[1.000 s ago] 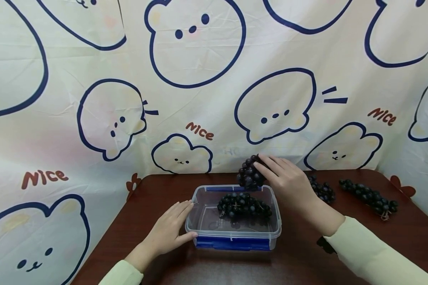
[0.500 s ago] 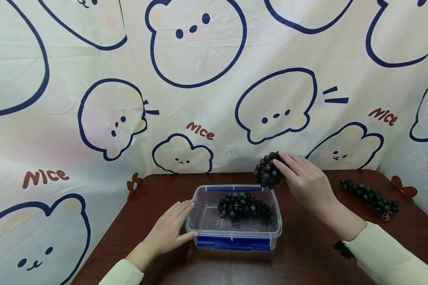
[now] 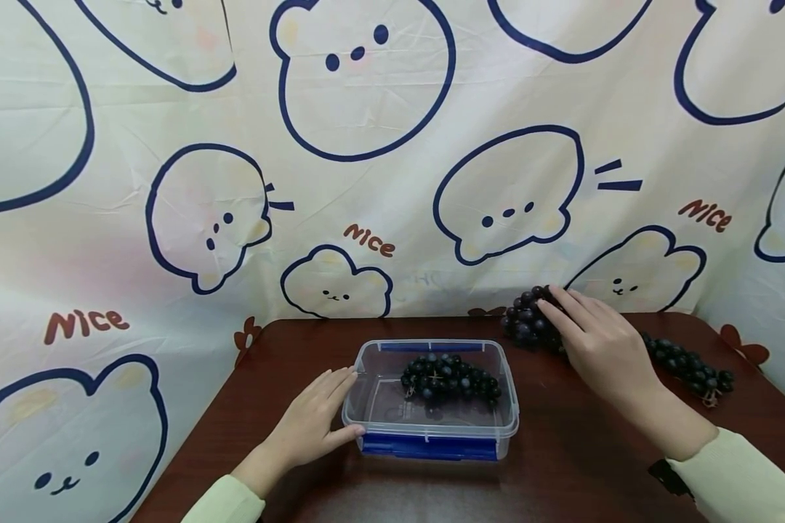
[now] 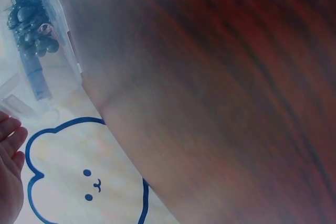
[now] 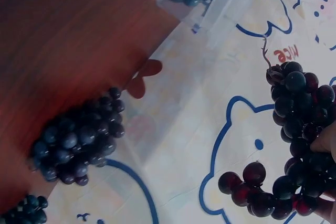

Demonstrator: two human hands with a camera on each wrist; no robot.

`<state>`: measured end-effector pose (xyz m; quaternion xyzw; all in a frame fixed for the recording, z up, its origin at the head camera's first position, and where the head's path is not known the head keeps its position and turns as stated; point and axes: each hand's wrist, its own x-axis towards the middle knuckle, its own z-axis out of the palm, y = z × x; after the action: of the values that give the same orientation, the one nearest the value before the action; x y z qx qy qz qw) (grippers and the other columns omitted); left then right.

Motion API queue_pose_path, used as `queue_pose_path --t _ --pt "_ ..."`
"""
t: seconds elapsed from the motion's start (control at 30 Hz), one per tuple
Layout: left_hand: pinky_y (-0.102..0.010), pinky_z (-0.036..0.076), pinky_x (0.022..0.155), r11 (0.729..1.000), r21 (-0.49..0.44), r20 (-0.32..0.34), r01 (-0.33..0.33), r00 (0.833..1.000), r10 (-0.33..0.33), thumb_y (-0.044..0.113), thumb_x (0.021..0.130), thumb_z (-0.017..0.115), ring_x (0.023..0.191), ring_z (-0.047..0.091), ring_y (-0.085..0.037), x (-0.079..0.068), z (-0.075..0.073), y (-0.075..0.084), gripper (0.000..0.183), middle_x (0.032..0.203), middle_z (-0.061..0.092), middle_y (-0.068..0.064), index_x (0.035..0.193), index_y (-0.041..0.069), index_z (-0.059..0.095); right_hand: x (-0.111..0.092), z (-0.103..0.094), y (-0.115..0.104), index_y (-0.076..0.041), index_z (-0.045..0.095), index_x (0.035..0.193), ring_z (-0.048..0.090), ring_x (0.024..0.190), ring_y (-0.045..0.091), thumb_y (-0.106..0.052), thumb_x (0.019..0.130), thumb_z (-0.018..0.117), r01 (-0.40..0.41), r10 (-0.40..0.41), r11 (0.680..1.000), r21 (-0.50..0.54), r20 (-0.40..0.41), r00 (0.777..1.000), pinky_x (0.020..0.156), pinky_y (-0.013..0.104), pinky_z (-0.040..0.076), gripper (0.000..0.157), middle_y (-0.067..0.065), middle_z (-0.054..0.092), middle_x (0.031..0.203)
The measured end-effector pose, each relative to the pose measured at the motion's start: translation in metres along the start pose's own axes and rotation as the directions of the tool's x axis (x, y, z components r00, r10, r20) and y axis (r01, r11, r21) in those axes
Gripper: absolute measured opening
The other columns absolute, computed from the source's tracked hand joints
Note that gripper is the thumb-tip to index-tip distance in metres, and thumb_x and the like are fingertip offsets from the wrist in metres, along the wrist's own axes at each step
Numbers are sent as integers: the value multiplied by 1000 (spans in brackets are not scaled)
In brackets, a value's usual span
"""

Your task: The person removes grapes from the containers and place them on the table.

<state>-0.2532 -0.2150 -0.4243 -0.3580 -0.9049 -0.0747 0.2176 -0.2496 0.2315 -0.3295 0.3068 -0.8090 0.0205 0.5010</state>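
Observation:
My right hand holds a bunch of dark grapes to the right of the clear plastic box. The right wrist view shows that bunch hanging from the fingers, its thin stem sticking up. Inside the box lies another bunch of dark grapes. My left hand rests on the box's left side, fingers extended and thumb at the front corner. Only a few of its fingers appear at the edge of the left wrist view. The box has no lid on, and blue clips hang at its front and back.
A second dark bunch lies on the brown table, mostly hidden behind my right hand in the head view. Farther right lies a long bunch. A white cloth printed with cartoon bears hangs behind the table.
My right hand has carried its grape bunch rightward, from over the box's back edge to beyond its right side. My left hand and the box have stayed in place.

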Motion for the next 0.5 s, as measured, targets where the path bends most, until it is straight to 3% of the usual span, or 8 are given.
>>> queue_pose_path --t 0.17,0.3,0.5 --pt "-43 28 113 1000 -2 -7 0 1000 0 58 90 58 134 43 -26 0 0 -1 78 143 49 -16 139 -2 51 -12 -3 7 0 64 124 60 109 41 -24 107 22 -24 24 1000 -18 30 999 85 57 50 51 22 57 131" --pt "-37 22 115 1000 -6 -10 2 1000 -2 59 90 57 134 42 -25 -1 1 -1 78 143 49 -15 139 -2 51 -21 -2 12 0 65 123 61 107 42 -27 107 21 -32 32 999 -10 -7 999 81 59 51 54 21 58 130" --pt "-44 29 111 1000 -2 -13 8 1000 -8 60 89 58 134 43 -25 0 0 1 78 143 49 -14 138 -1 51 -31 -2 16 1 66 121 62 103 43 -29 106 19 -43 43 999 -13 -22 999 77 59 51 57 22 59 128"
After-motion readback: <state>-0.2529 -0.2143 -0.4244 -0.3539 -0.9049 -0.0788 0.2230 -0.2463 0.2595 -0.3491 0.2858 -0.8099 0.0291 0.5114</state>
